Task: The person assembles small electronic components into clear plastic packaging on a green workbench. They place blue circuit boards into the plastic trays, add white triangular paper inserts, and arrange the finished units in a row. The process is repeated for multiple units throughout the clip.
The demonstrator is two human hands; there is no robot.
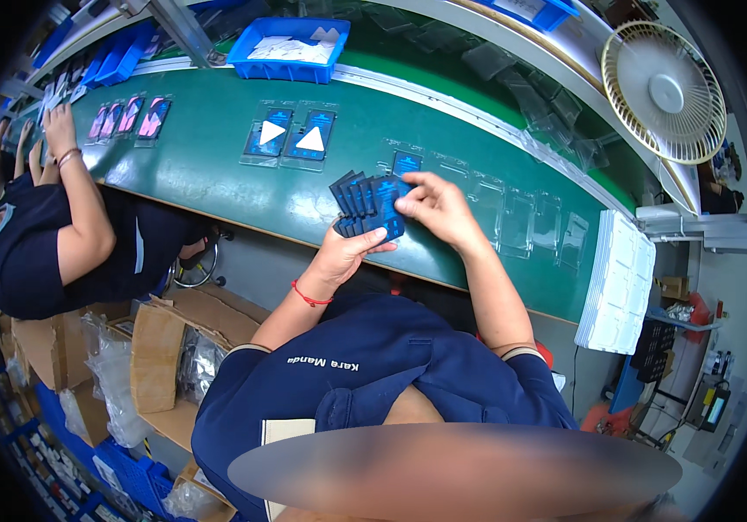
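Observation:
A fan of flat black phone batteries (356,196) with blue print is gripped in my left hand (347,254), its thumb pressed over their lower ends. My right hand (441,211) pinches the right edge of the front battery (387,202) between thumb and fingers. Just beyond the fan, another black battery (407,163) lies in a clear plastic tray on the green bench. Clear plastic trays (517,224) stand in a row to the right of my right hand. Farther left, two batteries, one with a white triangle (311,139) on it, rest in clear trays.
A blue bin (289,71) of white pieces stands at the bench's back. Pink-and-black items (154,117) lie to the left, near a co-worker's arm (82,200). White stacked trays (617,283) stand at the right end, below a fan (665,91). Cardboard boxes (154,357) sit behind on the left.

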